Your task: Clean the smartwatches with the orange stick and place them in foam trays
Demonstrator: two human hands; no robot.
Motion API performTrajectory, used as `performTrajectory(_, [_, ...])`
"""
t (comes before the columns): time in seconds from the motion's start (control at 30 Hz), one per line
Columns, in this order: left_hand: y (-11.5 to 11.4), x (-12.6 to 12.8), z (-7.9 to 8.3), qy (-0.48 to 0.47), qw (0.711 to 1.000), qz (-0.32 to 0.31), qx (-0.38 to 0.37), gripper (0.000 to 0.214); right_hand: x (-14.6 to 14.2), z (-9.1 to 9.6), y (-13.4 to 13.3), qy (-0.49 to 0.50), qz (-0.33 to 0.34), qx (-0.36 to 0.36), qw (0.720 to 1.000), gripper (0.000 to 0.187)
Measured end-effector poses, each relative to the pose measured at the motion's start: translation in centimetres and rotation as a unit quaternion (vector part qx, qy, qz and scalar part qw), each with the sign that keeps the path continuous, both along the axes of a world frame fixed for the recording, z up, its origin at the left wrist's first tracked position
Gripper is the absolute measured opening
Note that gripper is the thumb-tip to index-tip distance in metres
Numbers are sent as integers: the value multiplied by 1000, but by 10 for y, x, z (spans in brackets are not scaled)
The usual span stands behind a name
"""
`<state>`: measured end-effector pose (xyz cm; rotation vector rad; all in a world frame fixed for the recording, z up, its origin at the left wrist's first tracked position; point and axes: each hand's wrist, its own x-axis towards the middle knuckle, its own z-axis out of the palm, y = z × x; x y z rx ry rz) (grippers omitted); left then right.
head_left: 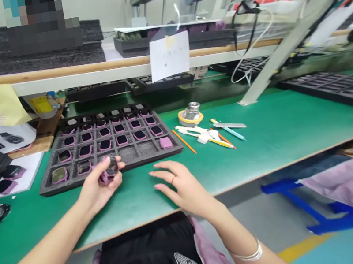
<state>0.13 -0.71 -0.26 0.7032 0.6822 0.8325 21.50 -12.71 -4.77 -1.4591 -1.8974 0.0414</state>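
My left hand (100,186) is closed around a purple smartwatch case (110,169) with a dark screen, just over the front edge of a black foam tray (80,181). Rows of similar purple watch cases (105,145) sit in the tray's compartments, most with dark screens facing up. One plain purple piece (165,142) lies in the front right compartment. To the right of the tray, my right hand (180,185) hovers over the green table with its fingers apart and nothing in them.
Behind my right hand lie an orange stick (185,142), tweezers (229,125), pens, white scraps and a metal-topped bottle (192,114) in a yellow ring. More watch cases (5,186) rest at the left. A slanted post (266,64) and another black tray (334,91) stand at the right.
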Motion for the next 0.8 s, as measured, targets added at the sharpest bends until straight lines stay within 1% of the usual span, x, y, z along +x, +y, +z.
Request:
performTrajectory(0.07, [2, 0, 4, -7, 999, 31, 35, 16, -4, -10, -22, 1, 13, -16, 1000, 36])
performTrajectory(0.13, [1, -1, 8, -18, 996, 68, 61, 16, 4, -17, -38, 12, 19, -28, 999, 45])
performTrajectory(0.2, [-3, -4, 10, -37, 994, 86, 60, 20, 21, -20, -48, 35, 16, -37, 999, 48])
performTrajectory(0.3, [-19, -8, 10, -45, 995, 79, 41, 24, 58, -15, -56, 87, 0, -45, 995, 42])
performTrajectory(0.33, [-25, -10, 10, -41, 995, 79, 39, 25, 72, -12, -58, 109, -12, -47, 993, 43])
performTrajectory(0.4, [-38, -13, 10, -34, 995, 81, 44, 26, 101, -6, -62, 149, -45, -35, 987, 60])
performTrajectory(0.47, [-48, -17, 10, -23, 994, 90, 61, 27, 126, -4, -68, 176, -96, -11, 980, 72])
performTrajectory(0.53, [-53, -21, 11, -5, 991, 105, 86, 27, 143, -9, -76, 185, -153, 17, 970, 76])
performTrajectory(0.57, [-53, -22, 11, 4, 989, 112, 96, 27, 147, -14, -80, 181, -177, 27, 967, 75])
performTrajectory(0.63, [-49, -24, 11, 21, 986, 125, 108, 28, 144, -28, -86, 158, -211, 39, 964, 67])
performTrajectory(0.7, [-43, -23, 11, 40, 982, 147, 114, 30, 126, -43, -86, 118, -225, 49, 966, 50])
performTrajectory(0.73, [-40, -22, 10, 50, 979, 157, 117, 32, 114, -51, -83, 93, -221, 55, 969, 42])
performTrajectory(0.77, [-38, -21, 9, 62, 977, 167, 120, 33, 101, -57, -79, 67, -211, 60, 973, 42])
performTrajectory(0.8, [-37, -19, 8, 73, 975, 168, 124, 32, 87, -61, -74, 42, -198, 62, 977, 54])
